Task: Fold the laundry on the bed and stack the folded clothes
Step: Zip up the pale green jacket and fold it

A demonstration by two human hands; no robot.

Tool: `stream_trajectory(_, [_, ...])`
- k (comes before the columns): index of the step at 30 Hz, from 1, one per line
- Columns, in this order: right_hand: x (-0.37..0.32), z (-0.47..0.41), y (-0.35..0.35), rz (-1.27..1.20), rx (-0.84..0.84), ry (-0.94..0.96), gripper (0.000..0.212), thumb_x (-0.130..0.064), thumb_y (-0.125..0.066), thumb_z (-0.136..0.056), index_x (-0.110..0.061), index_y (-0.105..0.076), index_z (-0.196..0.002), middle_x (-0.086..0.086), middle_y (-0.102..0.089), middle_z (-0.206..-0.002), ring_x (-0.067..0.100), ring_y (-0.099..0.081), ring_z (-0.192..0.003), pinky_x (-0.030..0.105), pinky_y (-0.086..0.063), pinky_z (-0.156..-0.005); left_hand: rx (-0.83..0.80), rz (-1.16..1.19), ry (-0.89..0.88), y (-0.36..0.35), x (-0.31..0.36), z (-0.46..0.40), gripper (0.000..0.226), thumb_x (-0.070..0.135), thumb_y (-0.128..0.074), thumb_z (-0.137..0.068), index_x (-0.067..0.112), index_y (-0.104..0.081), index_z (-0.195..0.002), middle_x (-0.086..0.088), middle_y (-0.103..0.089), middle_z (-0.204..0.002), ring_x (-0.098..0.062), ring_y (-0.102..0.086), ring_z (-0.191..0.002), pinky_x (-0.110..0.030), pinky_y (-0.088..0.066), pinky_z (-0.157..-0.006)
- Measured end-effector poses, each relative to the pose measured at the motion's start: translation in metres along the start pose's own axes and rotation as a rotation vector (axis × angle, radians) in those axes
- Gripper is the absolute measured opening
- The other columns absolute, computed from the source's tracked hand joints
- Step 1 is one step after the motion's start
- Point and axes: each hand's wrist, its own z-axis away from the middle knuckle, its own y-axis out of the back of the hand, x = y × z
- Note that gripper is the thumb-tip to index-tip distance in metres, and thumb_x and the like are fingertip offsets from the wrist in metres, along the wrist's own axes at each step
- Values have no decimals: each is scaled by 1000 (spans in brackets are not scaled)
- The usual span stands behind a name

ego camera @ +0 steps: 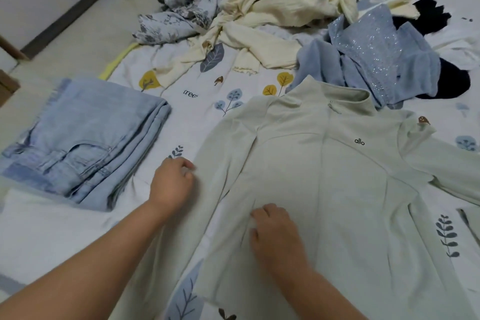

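A pale green zip jacket (337,189) with a small black logo lies spread face up on the bed, collar away from me. My left hand (172,184) pinches the jacket's left sleeve edge. My right hand (272,231) rests on the jacket's lower left front, its fingers gripping a fold of the fabric. Folded light blue jeans (85,140) lie flat at the left. Unfolded laundry is heaped at the back: cream knitwear (280,2), a grey-blue floral garment (187,5), a blue sequinned piece (368,52) and something dark (452,80).
The bed sheet (197,101) is white with leaf prints. The bed's left edge runs beside a pale floor (65,44) with a wall and dark skirting at the top left. The jacket's right sleeve (452,169) reaches toward the frame's right edge.
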Motion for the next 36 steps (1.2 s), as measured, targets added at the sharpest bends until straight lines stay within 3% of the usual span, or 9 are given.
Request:
stream_trajectory(4, [-60, -36, -22, -132, 50, 17, 21, -20, -53, -87, -9, -62, -102, 10, -61, -101, 24, -58, -96, 25, -45, -81, -115, 57, 63, 5, -14, -35, 24, 6, -48, -90, 4, -59, -112, -15, -58, -120, -30, -55, -107, -29, -39, -86])
stream_trajectory(10, [-84, -90, -56, -510, -87, -575, 35, -27, -51, -90, -11, -45, -121, 8, -55, -124, 24, -53, -113, 27, -39, -88, -209, 108, -45, 1, -4, -75, 24, 13, -50, -93, 5, -57, -115, -13, -60, -116, -27, -54, -105, -29, -40, -86])
stream_trajectory(13, [-80, -97, -53, -559, -100, -608, 6, -17, -51, -88, -21, -48, -85, 8, -61, -111, 22, -56, -104, 26, -39, -81, -232, 132, -81, -6, 10, -93, 26, 16, -50, -93, 6, -54, -117, -12, -58, -118, -26, -54, -107, -28, -39, -87])
stream_trajectory(19, [-79, -75, -24, -870, 47, -532, 29, -14, -47, -92, -20, -33, -67, -8, -39, -61, 2, -35, -52, 17, -31, -53, -336, 150, -53, -18, 51, -117, 51, 34, -57, -90, 7, -43, -131, -9, -54, -125, -28, -52, -114, -32, -38, -93])
stream_trajectory(23, [-57, -49, 19, -924, 174, -531, 30, -12, -54, -90, -17, -38, -65, -11, -43, -47, 1, -39, -47, 15, -32, -50, -483, 139, -175, -19, 75, -107, 14, 18, -63, -85, 5, -59, -85, -8, -56, -82, -23, -53, -81, -31, -41, -66])
stream_trajectory(26, [-23, -32, 52, -966, 227, -621, 25, -14, -60, -86, -12, -46, -65, -4, -39, -45, 6, -33, -38, 15, -27, -39, -478, 222, -331, -20, 102, -86, 25, 21, -55, -90, 8, -51, -69, -5, -52, -70, -18, -46, -68, -26, -34, -58])
stream_trajectory(30, [45, -12, 63, -925, 339, -795, 24, -18, -65, -80, -13, -51, -61, 7, -45, -47, 15, -36, -42, 23, -27, -45, -784, 280, -418, -26, 132, -65, 44, 38, -45, -96, 24, -56, -56, 10, -59, -58, -7, -52, -52, -19, -45, -59])
stream_trajectory(34, [101, 0, 38, -794, 331, -959, 5, -15, -65, -83, -13, -61, -82, 10, -67, -72, 22, -53, -56, 31, -42, -57, -341, 35, -540, -49, 145, -83, 31, 26, -43, -97, 9, -65, -86, -3, -66, -83, -21, -59, -79, -33, -42, -72])
stream_trajectory(36, [116, 7, 22, -712, 230, -1009, 21, -25, -65, -84, -11, -61, -99, 9, -67, -91, 25, -61, -78, 38, -49, -78, -156, 16, -617, -57, 151, -99, 24, 18, -43, -96, 11, -62, -107, -7, -59, -106, -25, -54, -98, -33, -39, -80])
